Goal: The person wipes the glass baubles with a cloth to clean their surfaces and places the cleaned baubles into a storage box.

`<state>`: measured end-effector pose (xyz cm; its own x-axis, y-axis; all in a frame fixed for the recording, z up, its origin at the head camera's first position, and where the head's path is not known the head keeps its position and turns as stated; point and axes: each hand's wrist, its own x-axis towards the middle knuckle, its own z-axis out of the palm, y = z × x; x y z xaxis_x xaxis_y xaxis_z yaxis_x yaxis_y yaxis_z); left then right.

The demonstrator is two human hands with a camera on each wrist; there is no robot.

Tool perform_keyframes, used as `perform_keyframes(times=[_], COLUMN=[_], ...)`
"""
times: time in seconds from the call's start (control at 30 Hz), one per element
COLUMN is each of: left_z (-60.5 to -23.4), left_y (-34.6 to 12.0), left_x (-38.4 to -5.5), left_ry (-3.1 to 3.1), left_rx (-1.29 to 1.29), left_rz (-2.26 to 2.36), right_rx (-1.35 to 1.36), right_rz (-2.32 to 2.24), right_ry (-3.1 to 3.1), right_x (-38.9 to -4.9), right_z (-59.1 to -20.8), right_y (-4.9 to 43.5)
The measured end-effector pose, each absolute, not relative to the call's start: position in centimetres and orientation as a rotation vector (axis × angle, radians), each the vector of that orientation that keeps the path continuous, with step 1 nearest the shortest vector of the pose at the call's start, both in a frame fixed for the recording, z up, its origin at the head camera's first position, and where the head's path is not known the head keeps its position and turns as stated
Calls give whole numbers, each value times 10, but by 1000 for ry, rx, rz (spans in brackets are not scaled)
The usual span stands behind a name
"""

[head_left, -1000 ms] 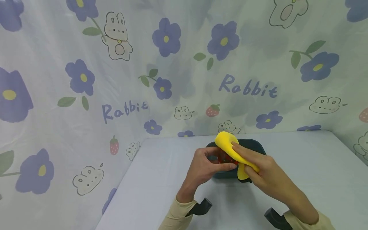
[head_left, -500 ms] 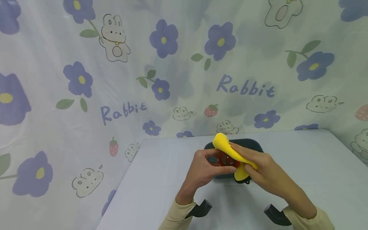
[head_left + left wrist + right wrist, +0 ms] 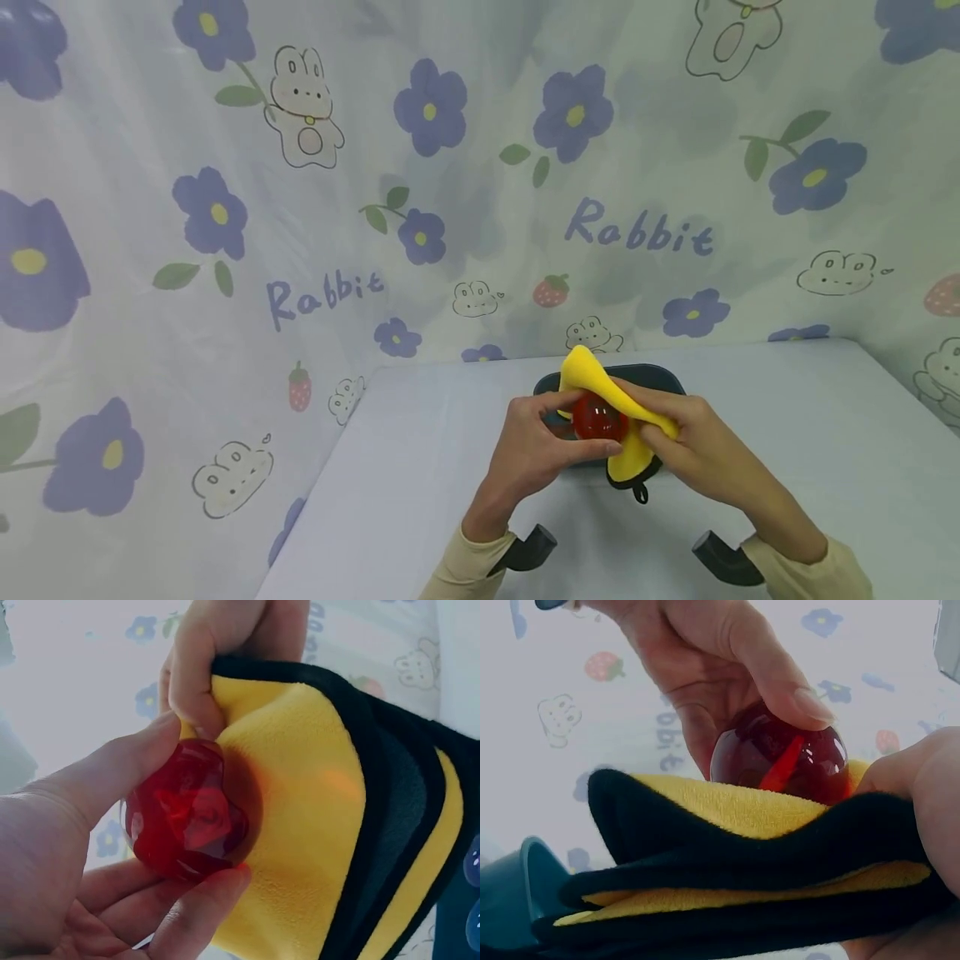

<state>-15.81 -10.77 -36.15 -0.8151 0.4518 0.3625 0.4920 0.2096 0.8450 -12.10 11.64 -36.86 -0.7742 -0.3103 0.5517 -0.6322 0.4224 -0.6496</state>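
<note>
A glossy, see-through red ball (image 3: 600,419) sits between the thumb and fingers of my left hand (image 3: 528,446). In the left wrist view, a swirled shape shows within the ball (image 3: 187,817). My right hand (image 3: 701,446) grips a folded yellow cloth (image 3: 630,462) with dark edging and a small hanging loop. The cloth drapes over the ball's far right side, and its yellow face lies against the ball. From the right wrist view, the cloth's dark outer layers (image 3: 780,862) hang in folds below the ball (image 3: 754,746). Part of the right hand's grip is hidden.
Behind the hands on the white table (image 3: 405,467) stands a dark teal tub (image 3: 656,377), partly covered by the cloth and hands. A curtain (image 3: 480,208) printed with flowers and rabbits hangs at the back and left.
The cloth's lower flap has swung down, bringing its loop into view. More of the red ball shows now. Both hands stay nearly in place.
</note>
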Motion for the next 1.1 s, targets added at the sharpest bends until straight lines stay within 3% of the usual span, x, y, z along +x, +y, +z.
perform_keyframes(times=[0.67,0.97,1.1], left_z=[-365,-370,-369], left_y=[-112,-114,-118], left_x=[-159,-169,-175], left_ry=[-2354,-2308,-2295], left_rx=[-989,-980,-930], left_rz=[-1705,-1801,-1826], right_rx=[642,587,685], right_rz=[1609,1913,2156], right_ry=[-2452,-2486,-2343], right_x=[-125,-126,-125], right_z=[-373,-377,-382], right_y=[123,139,157])
